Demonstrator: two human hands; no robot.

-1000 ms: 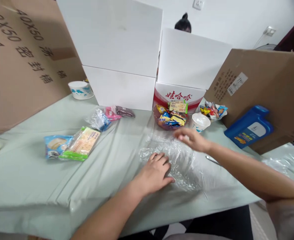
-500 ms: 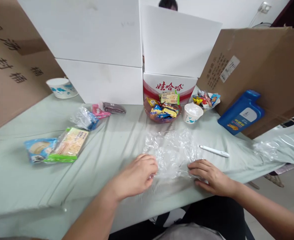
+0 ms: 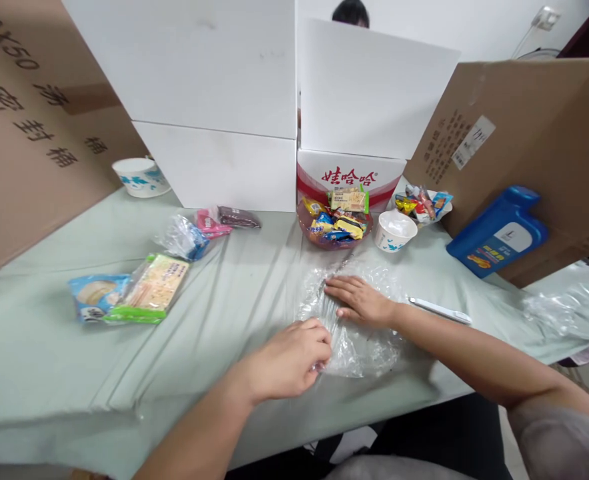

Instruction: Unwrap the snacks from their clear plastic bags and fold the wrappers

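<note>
You're curling your left hand [image 3: 299,352] closed, pinching the near-left edge of that crinkly clear plastic film [image 3: 357,355] — it's lying on the table [image 3: 239,283] before the snack bowl [image 3: 315,237] — while your right hand [image 3: 360,301] is resting open on top, gripping nothing.

Bare hands [image 3: 290,360] and forearms [image 3: 474,353], short grey sleeve [image 3: 564,437], black trousers [image 3: 439,433].

Half a second ago, the right hand [image 3: 361,301] was at the near right corner of the clear plastic film [image 3: 357,353]; now it lies flat across the middle, with fingers pointing left. Long creases have appeared beside its fingertips. The left hand [image 3: 294,353], which was spread one second ago, now has its fingers curled at the left edge.
</note>
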